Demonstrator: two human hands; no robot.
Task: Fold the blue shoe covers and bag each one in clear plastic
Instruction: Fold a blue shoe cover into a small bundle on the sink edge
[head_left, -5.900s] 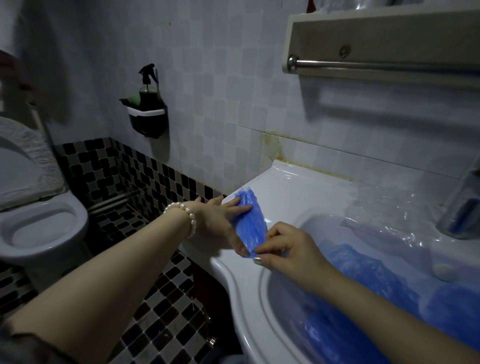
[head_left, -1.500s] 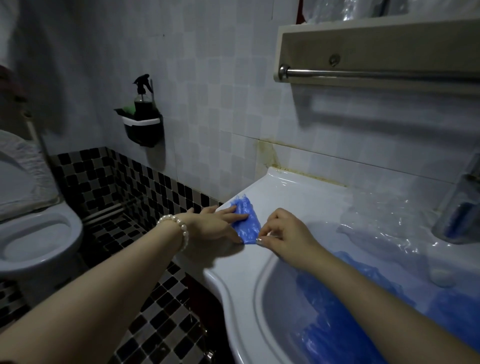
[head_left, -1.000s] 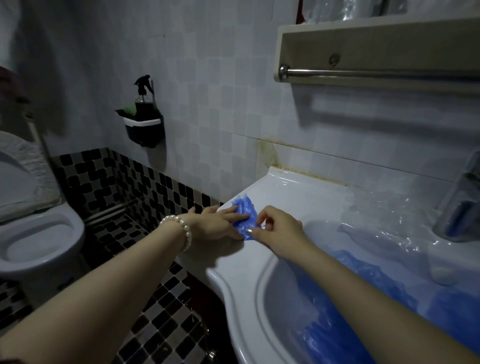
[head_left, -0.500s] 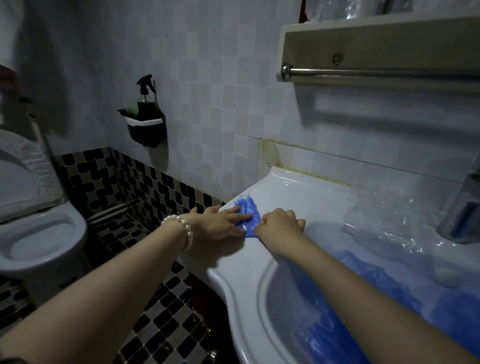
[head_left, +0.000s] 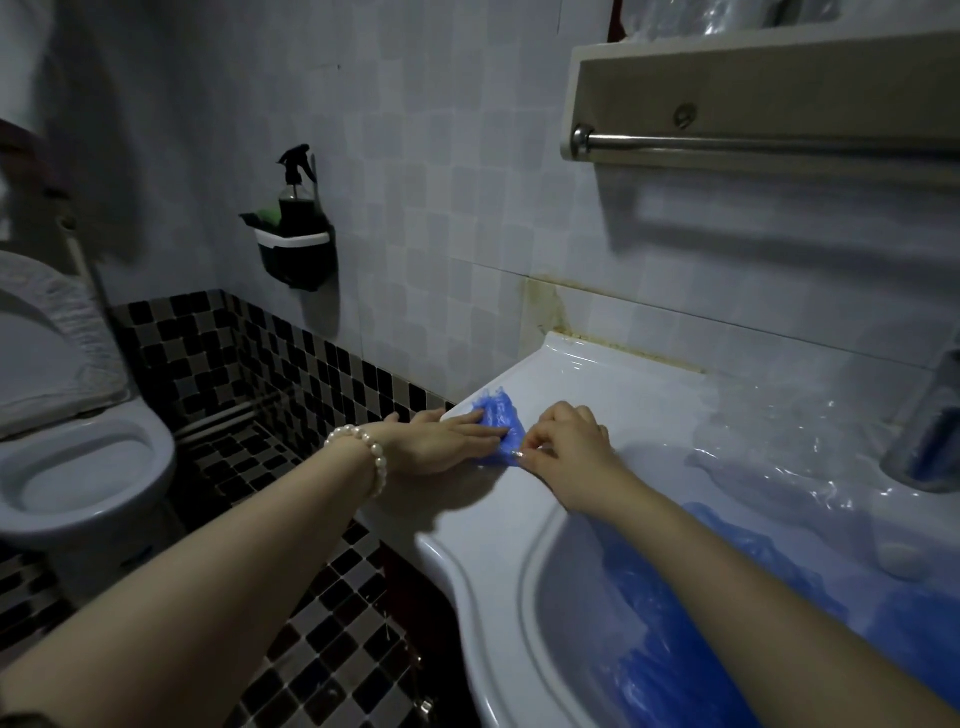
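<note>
My left hand (head_left: 441, 439) presses flat on the folded shoe cover (head_left: 497, 421) at the sink's (head_left: 587, 374) left edge; my right hand (head_left: 563, 441) pinches its near corner. Thin film may spring open or slide off the rim if either lets go.

We note both forearms bare to the frame edge. Left wrist carries a bracelet (head_left: 370, 451) of round pale beads, pearl-like, in a single strand. Right hand (head_left: 566, 447) shows a glossy, light-catching fingernail at one fingertip. Left hand (head_left: 436, 441) wears nothing we can see.
</note>
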